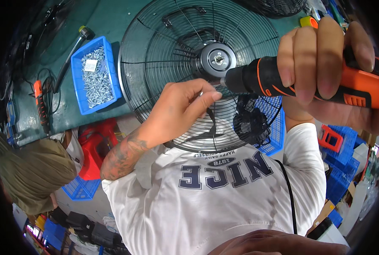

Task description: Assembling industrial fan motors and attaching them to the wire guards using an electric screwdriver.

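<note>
My right hand (317, 63) is wrapped round an orange-and-black power screwdriver (263, 76), which points left across a fan. Its metal tip (223, 81) is beside the fan's round black motor hub (218, 58). Just left of that tip, my left hand (183, 106) has thumb and forefinger pinched together. A small silvery piece (201, 93) shows at those fingers, too small to name surely. Beneath both hands lies the fan's round black wire grille (155, 59), partly hidden by the left hand and the screwdriver.
Left of the grille, a blue bin (75, 80) holds many silvery screws (97, 87). A hammer (70, 55) and an orange-handled tool (39, 102) lie on the green table (108, 19). A blue crate (276, 142) stands below the grille. Another person's clothed body (34, 170) is at lower left.
</note>
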The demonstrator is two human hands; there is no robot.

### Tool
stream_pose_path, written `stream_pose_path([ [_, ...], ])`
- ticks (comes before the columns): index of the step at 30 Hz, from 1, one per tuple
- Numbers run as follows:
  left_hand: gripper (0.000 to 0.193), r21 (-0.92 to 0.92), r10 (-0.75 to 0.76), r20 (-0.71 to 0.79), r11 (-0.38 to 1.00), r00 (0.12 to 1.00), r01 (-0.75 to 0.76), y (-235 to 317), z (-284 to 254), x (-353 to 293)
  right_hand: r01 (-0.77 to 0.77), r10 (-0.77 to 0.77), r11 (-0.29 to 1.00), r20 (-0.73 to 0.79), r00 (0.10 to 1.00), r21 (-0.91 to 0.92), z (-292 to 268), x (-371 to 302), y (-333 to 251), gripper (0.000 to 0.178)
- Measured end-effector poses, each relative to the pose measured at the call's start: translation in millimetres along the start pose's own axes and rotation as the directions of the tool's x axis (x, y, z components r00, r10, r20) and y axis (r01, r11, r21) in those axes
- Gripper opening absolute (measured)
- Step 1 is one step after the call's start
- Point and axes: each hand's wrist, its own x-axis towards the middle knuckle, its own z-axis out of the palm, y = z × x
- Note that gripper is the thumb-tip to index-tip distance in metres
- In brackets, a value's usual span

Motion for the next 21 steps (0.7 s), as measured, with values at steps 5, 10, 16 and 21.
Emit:
stream_pose_path([
  [5,0.016,-0.058,0.063,-0.095,0.996,0.994,-0.068,2.6,0.9,-3.7,-0.021,0.021,1.0,0.035,0.999,0.02,3.0,4.8,7.1,0.07],
  [10,0.013,0.277,0.251,-0.123,0.938,0.96,-0.21,-4.0,0.5,-5.6,-0.051,0.049,0.998,0.063,0.997,0.035,6.0,7.3,15.9,0.068],
  [16,0.014,0.369,0.31,-0.142,0.898,0.94,-0.24,-10.4,1.8,-3.5,-0.073,0.068,0.996,0.101,0.993,0.052,10.3,11.4,27.0,0.067],
  [21,0.015,0.511,0.412,-0.176,0.814,0.894,-0.275,-8.4,-3.5,-6.0,-0.058,0.059,0.998,0.061,0.996,-0.024,7.4,13.3,33.5,0.075],
])
